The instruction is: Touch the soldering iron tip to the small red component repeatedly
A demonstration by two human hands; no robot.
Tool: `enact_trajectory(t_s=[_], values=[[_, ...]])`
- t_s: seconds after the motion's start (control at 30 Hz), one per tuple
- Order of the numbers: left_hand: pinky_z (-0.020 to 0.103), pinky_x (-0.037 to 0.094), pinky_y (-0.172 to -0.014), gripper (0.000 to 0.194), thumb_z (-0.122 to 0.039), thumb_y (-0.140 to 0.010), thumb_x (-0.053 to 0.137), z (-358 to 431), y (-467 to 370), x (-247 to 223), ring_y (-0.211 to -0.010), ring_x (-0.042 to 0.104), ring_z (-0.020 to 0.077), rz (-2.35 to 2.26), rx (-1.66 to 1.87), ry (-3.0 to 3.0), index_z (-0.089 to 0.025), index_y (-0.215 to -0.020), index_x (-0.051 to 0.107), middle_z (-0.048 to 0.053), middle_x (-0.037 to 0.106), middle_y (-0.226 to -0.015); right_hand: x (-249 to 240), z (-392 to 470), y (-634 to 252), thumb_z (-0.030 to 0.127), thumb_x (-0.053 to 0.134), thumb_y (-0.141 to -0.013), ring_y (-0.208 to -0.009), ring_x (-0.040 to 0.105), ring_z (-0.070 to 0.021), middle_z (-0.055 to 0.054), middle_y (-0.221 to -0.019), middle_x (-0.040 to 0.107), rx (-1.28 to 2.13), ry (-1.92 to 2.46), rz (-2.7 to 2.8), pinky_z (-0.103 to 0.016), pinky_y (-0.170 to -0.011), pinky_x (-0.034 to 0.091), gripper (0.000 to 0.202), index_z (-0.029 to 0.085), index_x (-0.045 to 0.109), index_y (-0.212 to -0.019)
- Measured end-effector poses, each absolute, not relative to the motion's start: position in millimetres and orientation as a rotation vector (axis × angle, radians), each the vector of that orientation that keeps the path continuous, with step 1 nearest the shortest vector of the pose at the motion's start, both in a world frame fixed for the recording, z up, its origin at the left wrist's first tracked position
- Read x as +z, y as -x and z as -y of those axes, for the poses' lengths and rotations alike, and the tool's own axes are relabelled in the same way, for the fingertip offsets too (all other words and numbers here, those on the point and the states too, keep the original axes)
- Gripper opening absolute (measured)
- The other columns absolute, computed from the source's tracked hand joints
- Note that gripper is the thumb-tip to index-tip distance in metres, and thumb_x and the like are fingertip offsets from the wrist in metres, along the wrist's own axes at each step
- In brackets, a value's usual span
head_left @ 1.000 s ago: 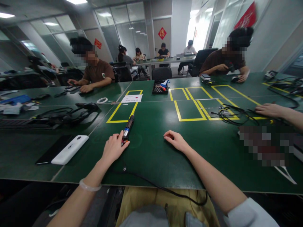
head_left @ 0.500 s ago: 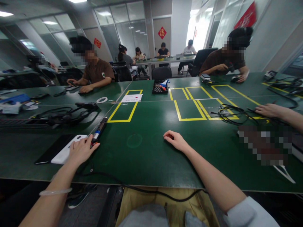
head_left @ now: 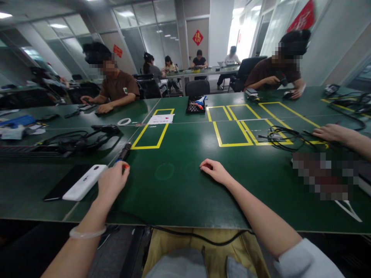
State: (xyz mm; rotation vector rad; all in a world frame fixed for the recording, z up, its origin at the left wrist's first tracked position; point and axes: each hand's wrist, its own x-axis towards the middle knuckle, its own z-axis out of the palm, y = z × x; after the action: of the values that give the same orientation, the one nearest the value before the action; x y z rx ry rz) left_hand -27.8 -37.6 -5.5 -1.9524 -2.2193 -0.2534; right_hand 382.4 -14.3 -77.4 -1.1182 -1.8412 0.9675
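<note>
My left hand (head_left: pixel 112 180) is closed around the near end of a dark, stick-shaped tool (head_left: pixel 125 150) with a blue band. A bit of orange-red shows at my fingertips, and the rest of that end is hidden in the hand. Just left of it, a white power-bank-like slab (head_left: pixel 84 183) lies against a flat black panel (head_left: pixel 65 181). My right hand (head_left: pixel 215 171) rests on the green tabletop (head_left: pixel 176 204) with fingers loosely curled, and I see nothing in it.
Yellow tape frames (head_left: pixel 146 148) mark the table. A black tray (head_left: pixel 195 105) with small tools stands beyond. Coiled black cables (head_left: pixel 279 137) lie by another person's hand (head_left: pixel 333 133) at right. A cable (head_left: pixel 199 239) hangs along the front edge. Two people sit opposite.
My left hand has shifted right, away from the white slab, and its fingers have closed round the tool. My right hand has stayed still.
</note>
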Motion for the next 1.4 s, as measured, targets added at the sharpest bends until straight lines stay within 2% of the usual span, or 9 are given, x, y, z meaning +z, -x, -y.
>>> enact_trajectory(t_s=[0.13,0.23,0.37,0.5,0.67,0.83,1.03,1.2,1.4], values=[[0.032,0.048,-0.08,0.038,-0.049,-0.086,0.045,20,-50,-6,-0.084,0.066,0.0186,2.272,-0.961,2.667,-0.02,-0.108,0.058,0.005,0.069,-0.095,-75,14,-383,0.03,0.056,-0.085,-0.07,0.057,-0.0141,-0.002,-0.078,0.065,0.999,1.114,1.832,-0.026,-0.067,0.044,0.017,0.016,0.065,-0.09],[0.029,0.049,-0.071,0.038,-0.045,-0.081,0.054,11,-121,-13,-0.08,0.064,0.0165,2.253,-1.202,3.083,-0.017,-0.105,0.062,0.007,0.069,-0.092,-76,14,-384,0.032,0.056,-0.086,-0.071,0.059,-0.0145,-0.003,-0.081,0.067,1.054,1.092,1.808,-0.027,-0.069,0.045,0.019,0.016,0.064,-0.092],[0.024,0.045,-0.062,0.029,-0.035,-0.072,0.068,2,-185,-30,-0.068,0.061,0.012,2.3,-1.508,3.212,-0.014,-0.091,0.061,0.004,0.067,-0.076,-78,12,-385,0.038,0.056,-0.086,-0.072,0.061,-0.0142,-0.004,-0.085,0.068,1.195,0.997,1.696,-0.028,-0.071,0.048,0.026,0.016,0.06,-0.1],[0.022,0.044,-0.06,0.024,-0.031,-0.071,0.072,-1,-203,-49,-0.063,0.059,0.01,2.543,-1.606,3.119,-0.013,-0.08,0.058,0.002,0.064,-0.067,-81,10,-384,0.043,0.063,-0.082,-0.069,0.059,-0.0131,-0.004,-0.082,0.066,1.228,0.984,1.677,-0.026,-0.065,0.046,0.03,0.016,0.059,-0.095],[0.023,0.049,-0.064,0.028,-0.039,-0.079,0.065,-1,-200,-59,-0.072,0.066,0.0114,2.709,-1.838,3.016,-0.014,-0.089,0.058,0.005,0.067,-0.082,-83,8,-383,0.039,0.065,-0.08,-0.067,0.057,-0.0118,-0.002,-0.079,0.063,1.222,0.977,1.647,-0.025,-0.063,0.044,0.027,0.015,0.058,-0.091],[0.02,0.049,-0.059,0.03,-0.043,-0.085,0.057,-2,-196,-59,-0.065,0.063,0.0092,2.698,-1.808,3.093,-0.013,-0.09,0.058,0.005,0.067,-0.079,-85,7,-382,0.036,0.063,-0.081,-0.069,0.057,-0.0125,-0.002,-0.081,0.062,1.19,0.967,1.651,-0.026,-0.065,0.045,0.024,0.016,0.056,-0.093],[0.02,0.05,-0.064,0.028,-0.037,-0.078,0.068,0,-194,-60,-0.068,0.062,0.0084,2.654,-1.82,3.111,-0.013,-0.086,0.058,0.004,0.066,-0.077,-85,9,-380,0.031,0.06,-0.082,-0.068,0.054,-0.0121,-0.001,-0.081,0.061,1.068,0.995,1.752,-0.025,-0.064,0.044,0.019,0.018,0.056,-0.095],[0.023,0.052,-0.067,0.032,-0.037,-0.071,0.074,3,-194,-60,-0.076,0.062,0.0104,2.508,-1.945,3.114,-0.015,-0.086,0.057,0.001,0.063,-0.079,-81,11,-380,0.034,0.061,-0.083,-0.069,0.054,-0.0123,-0.001,-0.08,0.061,0.992,1.057,1.757,-0.025,-0.063,0.043,0.018,0.018,0.058,-0.091],[0.023,0.052,-0.067,0.032,-0.032,-0.068,0.076,4,-195,-62,-0.073,0.059,0.0082,2.433,-1.975,3.117,-0.014,-0.087,0.057,0.0,0.061,-0.08,-84,8,-381,0.027,0.061,-0.08,-0.07,0.056,-0.0132,-0.001,-0.079,0.061,0.988,1.063,1.77,-0.026,-0.065,0.045,0.016,0.017,0.06,-0.092]])
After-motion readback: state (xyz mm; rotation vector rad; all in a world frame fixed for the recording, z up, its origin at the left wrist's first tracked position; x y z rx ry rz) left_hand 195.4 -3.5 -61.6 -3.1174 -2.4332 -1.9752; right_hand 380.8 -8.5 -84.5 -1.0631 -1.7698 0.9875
